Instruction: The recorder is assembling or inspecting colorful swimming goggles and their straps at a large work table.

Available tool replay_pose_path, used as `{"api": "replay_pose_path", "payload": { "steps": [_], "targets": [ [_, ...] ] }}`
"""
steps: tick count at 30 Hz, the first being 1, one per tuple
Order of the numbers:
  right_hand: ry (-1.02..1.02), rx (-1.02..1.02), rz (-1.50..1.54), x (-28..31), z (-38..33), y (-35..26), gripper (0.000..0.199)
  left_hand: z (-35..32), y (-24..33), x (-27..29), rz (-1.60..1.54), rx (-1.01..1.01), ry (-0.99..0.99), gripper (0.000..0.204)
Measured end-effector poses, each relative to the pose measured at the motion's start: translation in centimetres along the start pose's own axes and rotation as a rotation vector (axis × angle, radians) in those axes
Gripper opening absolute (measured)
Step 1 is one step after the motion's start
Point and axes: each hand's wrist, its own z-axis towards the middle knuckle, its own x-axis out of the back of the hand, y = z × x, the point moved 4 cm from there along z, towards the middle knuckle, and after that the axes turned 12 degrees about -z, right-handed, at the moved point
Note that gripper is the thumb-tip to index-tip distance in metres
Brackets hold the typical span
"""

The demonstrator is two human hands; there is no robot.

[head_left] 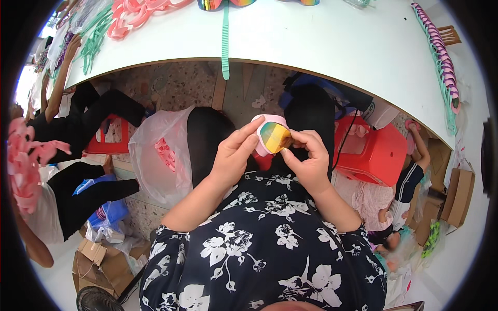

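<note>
I hold a pink goggle frame [265, 126] with a mirrored yellow-orange lens [275, 137] over my lap, below the table's edge. My left hand [234, 154] grips the frame's left side, thumb along its front. My right hand [306, 158] pinches the lens's right edge with thumb and fingers. Both hands touch the same piece. My dark flowered top fills the lower middle of the view.
A white table [332, 41] curves across the top with pink frames [135, 13], green straps [225, 41] and mirrored lenses on it. A clear bag with pink parts [158, 155] sits left of my knees. A red stool [371, 153] stands right. Other people sit at left and right.
</note>
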Motion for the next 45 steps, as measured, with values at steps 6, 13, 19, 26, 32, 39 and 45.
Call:
{"api": "replay_pose_path", "payload": {
  "steps": [6,13,19,26,32,39,45],
  "targets": [
    [-0.023,0.016,0.058,-0.3,-0.6,0.2,0.042,-0.3,1.1,-0.2,-0.084,0.099,-0.070,0.044],
    [-0.098,0.073,0.033,-0.5,-0.7,-0.6,0.042,0.3,3.4,-0.7,0.146,0.255,-0.261,0.056],
    [-0.191,-0.030,0.064,-0.7,-1.1,-0.6,0.042,0.9,3.7,-0.2,0.496,0.144,-0.333,0.071],
    [-0.234,-0.166,0.163,-0.6,-1.0,-0.3,0.040,0.9,3.6,-0.1,0.573,0.070,-0.355,0.069],
    [-0.242,-0.080,0.114,-0.2,-0.6,-0.2,0.038,1.0,4.0,-0.4,0.665,-0.022,-0.409,0.065],
    [-0.222,-0.038,0.142,-0.2,-0.6,-0.2,0.038,0.8,3.5,-0.3,0.581,0.022,-0.371,0.062],
    [-0.216,-0.039,0.124,-0.3,-0.4,-0.6,0.039,1.0,4.3,-1.1,0.756,-0.091,-0.419,0.065]
  ]
}}
